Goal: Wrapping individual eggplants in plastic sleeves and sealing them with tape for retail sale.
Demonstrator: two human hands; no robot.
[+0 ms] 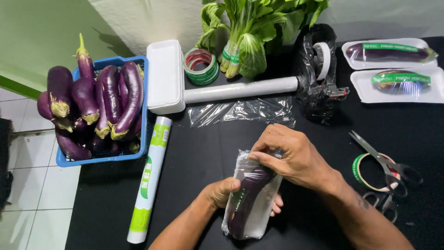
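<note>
Both hands on one wrapped tray (252,217): a white foam tray carrying a single purple eggplant (245,196), covered in clear film. Left hand (222,192) grip clamped on the tray's left edge, thumb on top, fingertips showing under the far side. Right hand (293,157) grip closed on the film at the tray's upper end, fingers pinching it down. The tray is tilted, lifted slightly off the black surface (194,157).

Just beyond the right grip: a loose sheet of clear film (245,111) pulled from a white roll (240,89). Left of the left grip: a boxed film roll (150,178), then a blue basket (104,157) of eggplants. Right of the right grip: scissors (381,162) lying across a tape ring (370,172). Further beyond on the right: two finished trays (393,69).
</note>
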